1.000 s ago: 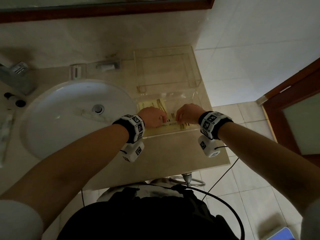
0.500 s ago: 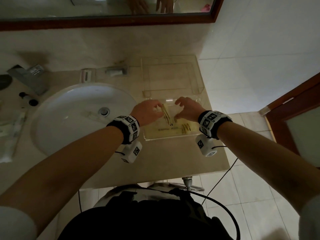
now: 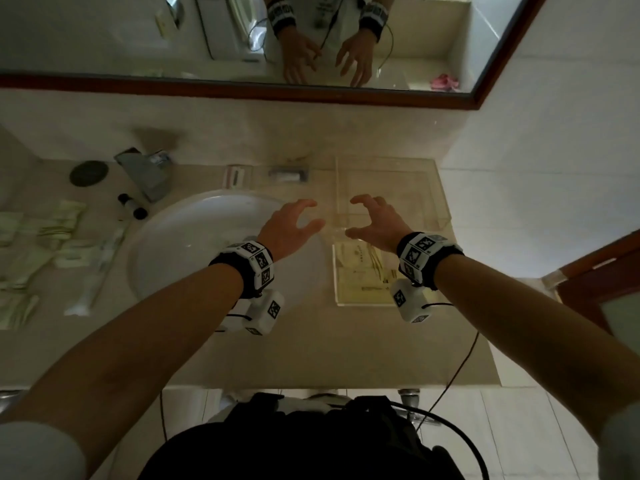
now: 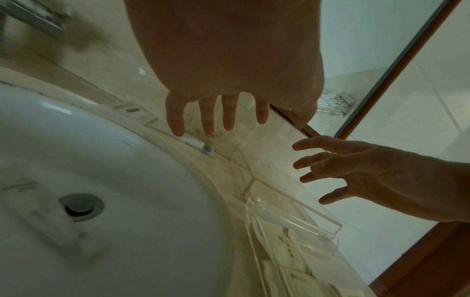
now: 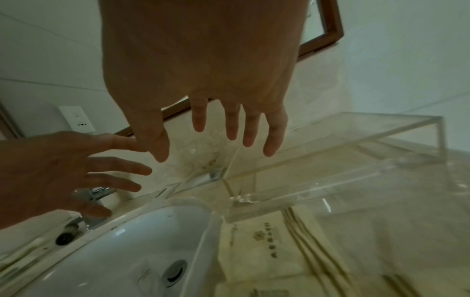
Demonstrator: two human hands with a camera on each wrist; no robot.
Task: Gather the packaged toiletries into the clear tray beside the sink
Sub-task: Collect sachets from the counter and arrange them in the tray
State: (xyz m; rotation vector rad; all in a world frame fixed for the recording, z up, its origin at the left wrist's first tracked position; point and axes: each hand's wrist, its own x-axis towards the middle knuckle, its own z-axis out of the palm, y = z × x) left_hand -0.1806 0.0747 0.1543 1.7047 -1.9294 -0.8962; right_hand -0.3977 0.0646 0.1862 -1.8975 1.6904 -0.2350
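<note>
The white sink [image 3: 194,244] sits to my left on the beige desk [image 3: 311,341], with the faucet [image 3: 145,174] and a round dark stopper [image 3: 88,173] behind it and two small dark-capped bottles [image 3: 133,207] near its rim. Far to the left, a scatter of pale green packaged toiletries [image 3: 45,237] lies on the desk, well apart from both my hands. To the right of the sink stands the clear tray [image 3: 363,299], holding cream packets [image 3: 360,271] printed with dark stripes; a clear raised shelf [image 3: 415,181] stands behind it against the wall. Above runs the wood-framed mirror [image 3: 242,91].

My left hand [image 3: 287,226] hovers over the sink's right edge, fingers [image 4: 175,124] spread and loosely bent, holding nothing. My right hand [image 3: 377,220] hovers above the tray's far end, fingers [image 5: 272,144] likewise released and empty. The two thumbs point toward each other, apart, and both forearms reach forward roughly parallel.
</note>
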